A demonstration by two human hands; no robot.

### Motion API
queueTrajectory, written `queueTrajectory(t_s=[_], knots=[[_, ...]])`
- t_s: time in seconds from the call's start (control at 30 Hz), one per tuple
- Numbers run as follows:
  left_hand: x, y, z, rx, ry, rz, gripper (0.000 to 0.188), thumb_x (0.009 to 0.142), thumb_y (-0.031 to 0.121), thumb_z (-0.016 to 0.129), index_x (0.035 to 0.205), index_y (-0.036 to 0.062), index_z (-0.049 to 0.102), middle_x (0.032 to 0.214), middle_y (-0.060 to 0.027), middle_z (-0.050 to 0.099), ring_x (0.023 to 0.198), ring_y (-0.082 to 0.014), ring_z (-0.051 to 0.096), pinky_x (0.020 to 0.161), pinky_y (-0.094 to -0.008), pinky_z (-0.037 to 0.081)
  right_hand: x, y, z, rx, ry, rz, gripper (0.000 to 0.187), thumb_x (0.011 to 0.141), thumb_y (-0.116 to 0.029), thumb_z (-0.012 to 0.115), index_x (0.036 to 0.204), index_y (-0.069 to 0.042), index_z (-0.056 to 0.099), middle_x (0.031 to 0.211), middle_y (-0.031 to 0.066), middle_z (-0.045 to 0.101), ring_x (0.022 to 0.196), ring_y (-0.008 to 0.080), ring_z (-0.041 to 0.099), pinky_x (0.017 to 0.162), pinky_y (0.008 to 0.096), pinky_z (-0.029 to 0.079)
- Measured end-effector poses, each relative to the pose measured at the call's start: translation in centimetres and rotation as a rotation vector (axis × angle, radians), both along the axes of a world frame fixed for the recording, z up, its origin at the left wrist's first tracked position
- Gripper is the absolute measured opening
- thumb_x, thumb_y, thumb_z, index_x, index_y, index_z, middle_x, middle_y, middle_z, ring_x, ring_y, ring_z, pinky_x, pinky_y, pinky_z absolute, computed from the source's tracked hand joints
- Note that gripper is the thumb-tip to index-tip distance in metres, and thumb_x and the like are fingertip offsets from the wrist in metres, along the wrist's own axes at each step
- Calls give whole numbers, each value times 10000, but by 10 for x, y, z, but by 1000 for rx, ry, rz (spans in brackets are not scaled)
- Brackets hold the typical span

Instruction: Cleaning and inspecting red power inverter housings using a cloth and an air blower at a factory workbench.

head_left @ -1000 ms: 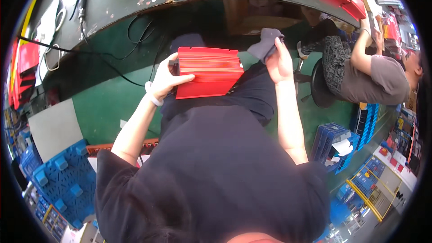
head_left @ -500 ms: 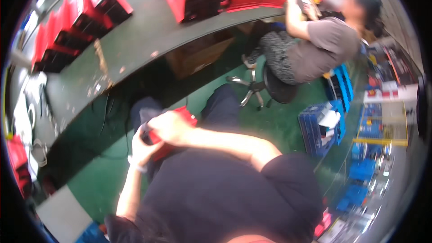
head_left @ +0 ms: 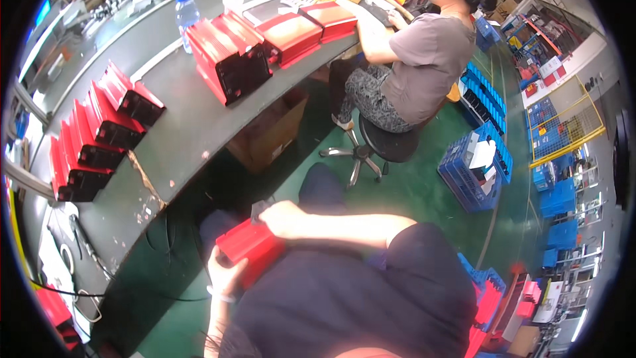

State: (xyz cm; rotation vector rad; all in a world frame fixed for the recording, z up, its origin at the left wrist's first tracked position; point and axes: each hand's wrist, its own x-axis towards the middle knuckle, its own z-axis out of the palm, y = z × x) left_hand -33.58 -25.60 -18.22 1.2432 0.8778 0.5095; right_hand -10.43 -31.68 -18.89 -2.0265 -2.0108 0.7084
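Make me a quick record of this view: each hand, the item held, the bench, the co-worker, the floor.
Left hand: gripping one end of a red case
Right hand: holding a grey cloth at the case's upper edge
Case position: tilted, between the hands
Bench: more red cases, two capped bottles
Co-worker: seated on a black stool at the bench
Floor: green, with a blue crate

Bright light leaves a pale sheen on the bench [head_left: 192, 122] and deep shadow beneath it. Before the bench, the right grip [head_left: 283, 219] looks washed-out and soft. Fisheye distortion bows the bench's edge; black vignetting surrounds everything.
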Motion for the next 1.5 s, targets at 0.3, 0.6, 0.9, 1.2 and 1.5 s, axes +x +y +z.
queueTrajectory(t_s=[0.3, 0.6, 0.9, 1.2, 1.5], knots=[[-17, 0, -32, 71, -44, 33, 499, 629, 45, 799, 1050, 13, 532, 980, -55, 599, 902, -137, 577, 810, -282, 464, -62, 27, 12, 223, 699, 50, 253, 882, -192, 487, 963, -51, 680, 949, 159, 670, 911, 301, 631, 821, 384, 473], [-30, -5, -12, -70, -86, 123, 667, 684, 29, 765, 1278, -6, 462, 1181, -115, 581, 1085, -213, 562, 964, -359, 439, 82, -18, -64, -276, -242, -225, 226, 768, -198, 532, 820, -36, 680, 853, 194, 665, 839, 345, 653, 746, 457, 522], [-36, 6, -16, -219, -167, 361, 502, 775, 59, 720, 1224, -2, 503, 1144, -87, 612, 1042, -155, 581, 942, -299, 438, 53, -2, -10, 86, 1356, -832, 229, 882, -115, 632, 1092, -26, 616, 975, 49, 667, 830, 96, 613, 743, 225, 480], [-31, -13, -11, -123, -90, 256, 561, 724, 45, 769, 1211, -13, 496, 1096, -102, 620, 990, -156, 606, 896, -299, 484, 8, 6, 2, 284, 888, -540, 226, 886, -57, 615, 1092, 34, 600, 982, 42, 662, 861, 78, 603, 799, 213, 469], [-29, -6, -13, -176, -95, 359, 543, 745, 48, 754, 1212, -24, 487, 1112, -108, 616, 989, -150, 605, 890, -287, 482, 0, -9, 2, 335, 814, -592, 211, 892, -63, 609, 1076, 39, 602, 963, 44, 658, 855, 75, 596, 788, 216, 474]])
